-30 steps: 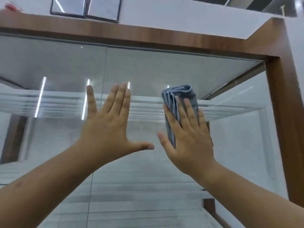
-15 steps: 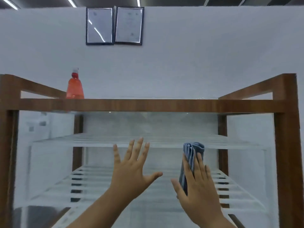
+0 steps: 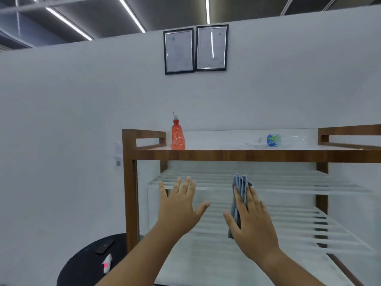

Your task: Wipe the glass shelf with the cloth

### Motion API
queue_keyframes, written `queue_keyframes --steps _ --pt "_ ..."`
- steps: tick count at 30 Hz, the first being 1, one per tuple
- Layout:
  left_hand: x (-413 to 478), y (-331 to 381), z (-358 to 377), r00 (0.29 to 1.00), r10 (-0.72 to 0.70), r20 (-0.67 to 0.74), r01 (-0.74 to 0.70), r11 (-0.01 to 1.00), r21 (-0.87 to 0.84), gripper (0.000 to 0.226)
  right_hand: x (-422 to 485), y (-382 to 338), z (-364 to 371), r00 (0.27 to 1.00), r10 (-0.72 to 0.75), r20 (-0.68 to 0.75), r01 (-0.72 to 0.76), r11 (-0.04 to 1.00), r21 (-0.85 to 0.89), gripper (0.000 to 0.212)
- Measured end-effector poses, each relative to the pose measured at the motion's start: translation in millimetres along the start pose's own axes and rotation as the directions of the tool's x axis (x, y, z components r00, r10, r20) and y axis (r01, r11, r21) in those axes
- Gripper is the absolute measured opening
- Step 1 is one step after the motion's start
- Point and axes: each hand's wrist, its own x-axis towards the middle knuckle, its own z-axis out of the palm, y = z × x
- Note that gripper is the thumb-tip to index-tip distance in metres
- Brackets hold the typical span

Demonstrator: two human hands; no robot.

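Head view: right hand [image 3: 250,221] straight fingers press folded cloth [image 3: 239,195] on glass

A single wide-angle head camera looks forward, tilted only slightly down, facing the wood-framed glass cabinet [image 3: 247,155] against the pale wall [image 3: 72,131]. It stands close, both raised forearms entering from the bottom edge, while dark ceiling with strip lights [image 3: 132,15] fills the top.
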Motion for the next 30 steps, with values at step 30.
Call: queue_keyframes --steps 30 --pt "268.2 -186.8 20.1 0.980 -0.085 -0.181 0.091 0.996 0.025 0.113 348.8 -90.1 64.7 0.999 -0.025 -0.048 0.005 0.931 -0.365 0.091"
